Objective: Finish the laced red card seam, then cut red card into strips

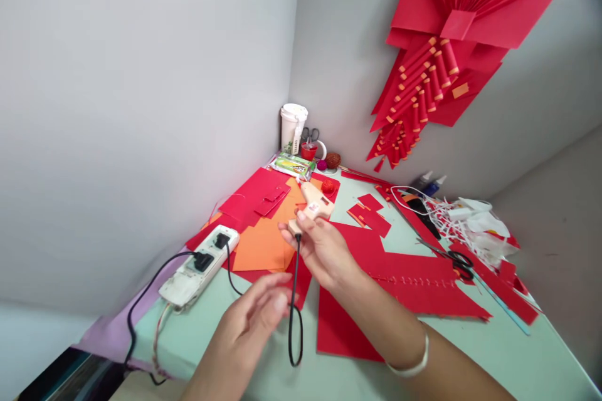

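Observation:
A cream-coloured glue gun [316, 200] is held up over the table by its handle, with my right hand [324, 249] closed round it. Its nozzle points away from me, and a black cord [295, 288] hangs from the handle's end in a loop. Beside that cord is my left hand [256, 313], fingers loosely curved and apart, with nothing seen in its grasp. Whether its fingertips touch the cord I cannot tell. Orange paper [258, 252] and red paper [350, 319] lie on the table beneath the hands.
A white power strip [200, 268] with two black plugs sits at the left. Black-handled scissors [459, 263] and tangled white string [454, 219] lie right. Against the back corner stand a white cup [292, 128] and a green packet [292, 164]. A red paper firecracker decoration [423, 84] hangs on the wall.

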